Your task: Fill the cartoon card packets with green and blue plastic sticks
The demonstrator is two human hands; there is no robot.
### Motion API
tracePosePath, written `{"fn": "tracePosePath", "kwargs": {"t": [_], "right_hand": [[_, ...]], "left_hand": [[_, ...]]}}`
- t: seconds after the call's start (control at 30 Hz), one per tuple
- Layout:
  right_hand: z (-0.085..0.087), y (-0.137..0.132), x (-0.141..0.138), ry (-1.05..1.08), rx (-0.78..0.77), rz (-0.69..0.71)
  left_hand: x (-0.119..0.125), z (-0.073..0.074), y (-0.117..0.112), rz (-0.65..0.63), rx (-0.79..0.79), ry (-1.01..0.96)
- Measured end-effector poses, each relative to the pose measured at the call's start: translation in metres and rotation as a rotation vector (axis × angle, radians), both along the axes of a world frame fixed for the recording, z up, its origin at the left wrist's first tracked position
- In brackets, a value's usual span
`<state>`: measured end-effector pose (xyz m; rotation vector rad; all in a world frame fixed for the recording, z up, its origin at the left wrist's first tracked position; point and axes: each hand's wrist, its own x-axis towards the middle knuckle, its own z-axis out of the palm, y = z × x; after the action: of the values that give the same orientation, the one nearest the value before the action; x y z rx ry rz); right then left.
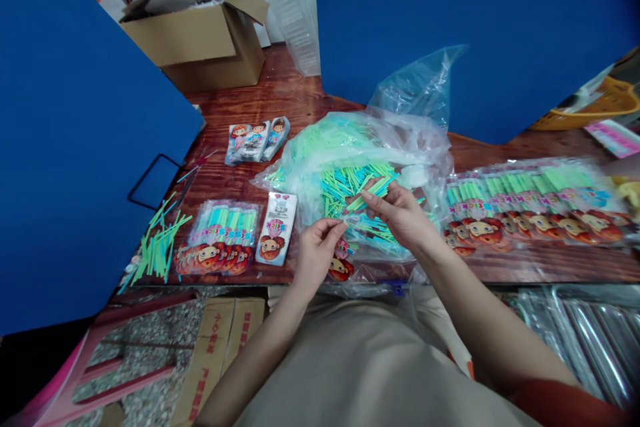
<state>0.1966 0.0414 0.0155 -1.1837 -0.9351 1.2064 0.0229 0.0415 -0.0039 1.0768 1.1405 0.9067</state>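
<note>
My left hand (316, 252) is closed, pinching the mouth of a small clear printed packet (341, 265) that hangs at the table's front edge. My right hand (397, 210) is closed on a small bunch of green sticks (374, 191), their ends close to the packet's mouth. Both hands are just in front of a big clear plastic bag (350, 147) heaped with green and blue sticks.
Filled printed packets lie in a row at the right (530, 203) and in a pile at the left (220, 240). Empty packets (256, 140) lie further back, loose green sticks (159, 243) at the left edge, a cardboard box (200, 40) at the back.
</note>
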Motion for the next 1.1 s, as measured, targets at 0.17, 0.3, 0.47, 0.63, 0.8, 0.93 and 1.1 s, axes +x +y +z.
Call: {"fn": "tracePosePath", "kwargs": {"t": [0.17,0.3,0.47,0.63,0.8,0.93,1.1], "right_hand": [[0.009,-0.003,0.0,-0.181,0.061,0.084],[0.011,-0.003,-0.001,-0.242,0.045,0.166],[0.01,-0.005,-0.003,-0.192,0.071,0.108],[0.015,-0.01,-0.009,-0.269,0.132,0.038],[0.014,-0.013,-0.012,-0.335,0.169,0.127],[0.012,-0.014,-0.012,-0.245,0.123,0.04],[0.008,-0.017,-0.01,-0.336,0.18,-0.028]], "left_hand": [[0.001,-0.001,0.002,-0.002,-0.032,-0.027],[0.003,0.0,0.002,0.025,0.002,-0.04],[0.003,0.001,0.002,0.052,0.015,-0.067],[0.005,0.002,0.002,0.053,-0.016,-0.112],[0.008,0.004,0.002,0.061,-0.056,-0.162],[0.009,0.005,0.001,0.068,-0.086,-0.199],[0.007,0.003,0.0,0.086,-0.088,-0.212]]}}
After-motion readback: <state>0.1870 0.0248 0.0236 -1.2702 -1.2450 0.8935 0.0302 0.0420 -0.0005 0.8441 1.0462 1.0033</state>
